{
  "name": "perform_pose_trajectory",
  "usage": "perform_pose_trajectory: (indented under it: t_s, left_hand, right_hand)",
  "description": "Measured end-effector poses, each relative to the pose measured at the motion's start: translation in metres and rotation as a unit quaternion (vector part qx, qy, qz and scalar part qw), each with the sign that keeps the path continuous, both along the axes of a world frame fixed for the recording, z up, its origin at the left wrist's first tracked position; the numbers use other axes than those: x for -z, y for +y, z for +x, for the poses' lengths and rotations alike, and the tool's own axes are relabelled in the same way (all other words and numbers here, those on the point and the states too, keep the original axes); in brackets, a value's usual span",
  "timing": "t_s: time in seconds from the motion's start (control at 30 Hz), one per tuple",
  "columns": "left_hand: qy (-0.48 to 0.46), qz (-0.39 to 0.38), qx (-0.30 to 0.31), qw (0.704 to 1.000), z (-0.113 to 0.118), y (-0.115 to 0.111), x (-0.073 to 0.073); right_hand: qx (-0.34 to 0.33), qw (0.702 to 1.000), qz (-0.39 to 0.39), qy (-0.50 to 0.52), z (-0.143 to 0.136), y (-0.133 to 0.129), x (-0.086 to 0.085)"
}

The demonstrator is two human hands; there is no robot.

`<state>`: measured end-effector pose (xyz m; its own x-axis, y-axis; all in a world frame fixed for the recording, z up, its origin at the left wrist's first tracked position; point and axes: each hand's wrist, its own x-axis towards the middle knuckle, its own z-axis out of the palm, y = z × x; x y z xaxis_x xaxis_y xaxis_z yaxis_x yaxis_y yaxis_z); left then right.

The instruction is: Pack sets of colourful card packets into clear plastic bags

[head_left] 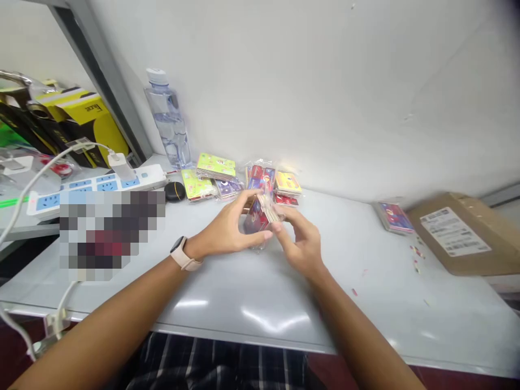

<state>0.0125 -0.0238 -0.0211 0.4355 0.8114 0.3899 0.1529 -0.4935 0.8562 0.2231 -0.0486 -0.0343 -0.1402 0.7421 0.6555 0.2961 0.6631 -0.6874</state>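
Note:
Above the middle of the table I hold a bagged stack of cards (257,215), red and blue on its face, with pale layered edges and clear plastic around it. My left hand (227,225) grips its left side, thumb in front and fingers behind. On the other side, the thumb and fingers of my right hand (301,238) close on the edge of the stack and its wrapping. Just behind it lie a red-and-blue bagged stack (261,177), a yellow stack (288,182), green stacks (216,164) and a purple pack (228,187).
At the right, another bagged stack (393,216) lies beside a cardboard box (463,233), with small scraps (417,251) nearby. A water bottle (168,122), a round black case (175,191) and a power strip (101,184) with cables stand left. A blurred patch covers something there.

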Motion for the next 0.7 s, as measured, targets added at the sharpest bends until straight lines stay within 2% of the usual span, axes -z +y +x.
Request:
perform_pose_trajectory:
  t_s: [0.13, 0.3, 0.37, 0.5, 0.6, 0.7]
  left_hand:
    - [-0.058, -0.039, 0.023, 0.997, -0.001, 0.004, 0.001]
    - [-0.083, -0.078, -0.015, 0.993, 0.001, 0.008, 0.001]
    - [-0.08, -0.085, -0.018, 0.993, 0.002, 0.008, 0.0]
    - [-0.094, -0.074, -0.01, 0.993, 0.003, 0.008, -0.003]
    - [-0.128, -0.076, -0.007, 0.989, 0.004, 0.007, -0.003]
    - [-0.145, -0.094, -0.007, 0.985, 0.005, 0.006, -0.003]
  right_hand:
    - [-0.003, 0.992, -0.076, 0.103, 0.0, 0.002, 0.0]
    - [-0.014, 0.971, -0.16, 0.176, 0.003, 0.005, -0.005]
    - [-0.027, 0.973, -0.16, 0.166, 0.005, 0.006, -0.008]
    - [-0.038, 0.984, -0.106, 0.142, 0.008, 0.009, -0.01]
    - [-0.018, 0.987, -0.087, 0.131, 0.009, 0.012, -0.008]
    - [0.009, 0.986, -0.102, 0.129, 0.01, 0.012, -0.006]
